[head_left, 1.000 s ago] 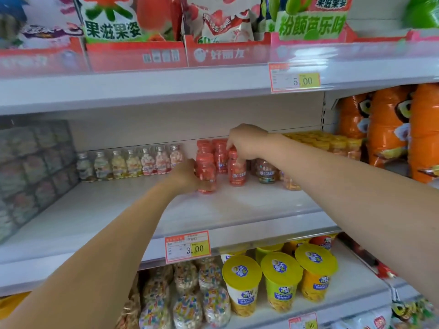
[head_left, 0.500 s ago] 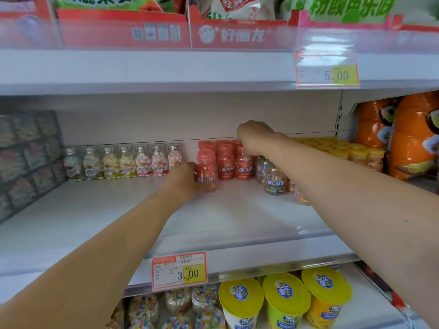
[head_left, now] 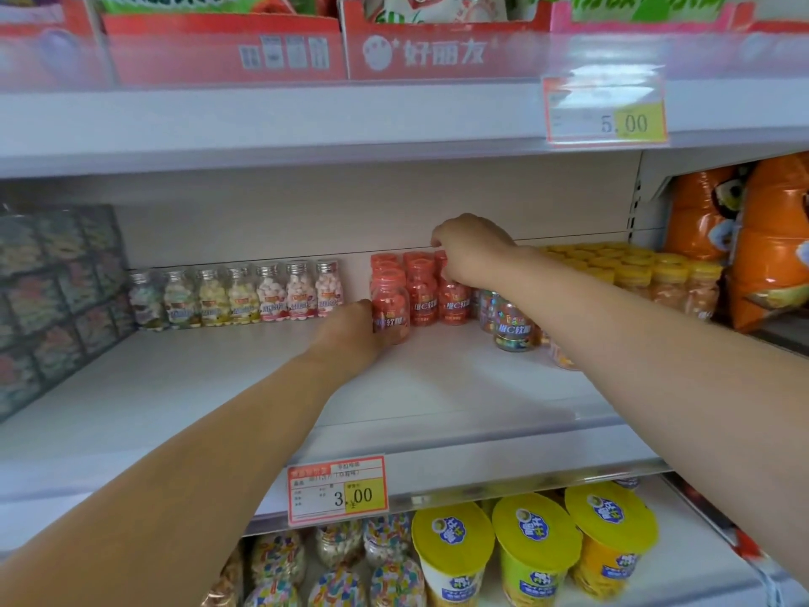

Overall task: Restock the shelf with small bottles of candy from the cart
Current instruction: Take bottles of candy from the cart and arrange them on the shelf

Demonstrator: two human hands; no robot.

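Left hand (head_left: 350, 332) grips an upright cylindrical translucent red bottle (head_left: 391, 306); right hand (head_left: 472, 251) clasps a neighbouring bottle (head_left: 455, 302) from above.

- "好丽友" in white, beside a white paw mark, on the red carton (head_left: 437, 54) at 12 o'clock.
- "5.00" on the upper price tag (head_left: 606, 111) at 1 o'clock, with the last digits on a yellow patch.
- "3.00" with a ¥ sign on the lower price tag (head_left: 337, 490) at 6 o'clock. Its small print is too blurred to read.
- "维C软糖" on the labels of the red bottles (head_left: 422, 295) at the centre.
- "维C软糖" again on the multicoloured bottle (head_left: 514, 330), just at 3 o'clock of them.
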